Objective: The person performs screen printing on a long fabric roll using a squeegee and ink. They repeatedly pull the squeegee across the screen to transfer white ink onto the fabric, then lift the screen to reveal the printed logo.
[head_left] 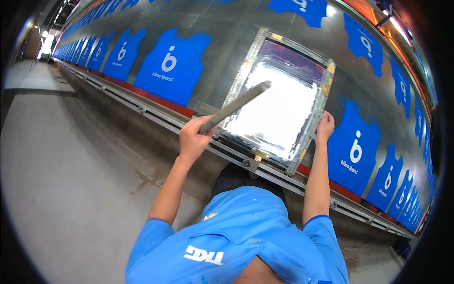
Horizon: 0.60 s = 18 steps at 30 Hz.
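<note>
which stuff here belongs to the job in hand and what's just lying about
Seems part of the job:
- grey bar, in the left hand
- framed screen with white paste, right hand at its edge
- blue printed panels on the table

Apparently just surroundings:
- grey floor
- bright lights, upper left

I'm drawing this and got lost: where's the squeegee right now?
In the head view, the squeegee is in the person's left hand, slanting over the left part of the white-coated printing screen.
</note>
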{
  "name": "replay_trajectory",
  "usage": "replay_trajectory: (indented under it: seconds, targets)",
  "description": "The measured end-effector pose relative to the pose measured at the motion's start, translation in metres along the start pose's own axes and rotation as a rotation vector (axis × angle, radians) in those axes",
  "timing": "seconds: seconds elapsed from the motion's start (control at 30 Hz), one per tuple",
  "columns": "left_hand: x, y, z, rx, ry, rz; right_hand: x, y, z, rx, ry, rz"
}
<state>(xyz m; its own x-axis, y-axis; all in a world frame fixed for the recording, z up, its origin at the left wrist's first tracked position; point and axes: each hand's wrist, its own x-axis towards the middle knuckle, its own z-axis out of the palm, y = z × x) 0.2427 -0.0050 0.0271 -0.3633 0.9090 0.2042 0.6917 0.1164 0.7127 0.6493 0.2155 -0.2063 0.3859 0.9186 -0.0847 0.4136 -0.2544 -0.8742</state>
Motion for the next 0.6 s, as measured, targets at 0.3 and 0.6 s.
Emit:
replay_trajectory:
  seconds: [0.3,0.6]
  targets:
    - [-0.029,0.049,0.085,-0.781,-0.399,-0.126,0.038,-0.08,-0.152,-0.117,0.054,-0.212]
    - [-0.075,0.111,0.146,-1.114,-0.743,-0.156,0.087,-0.035,-0.397,-0.269,0.286,-0.188]
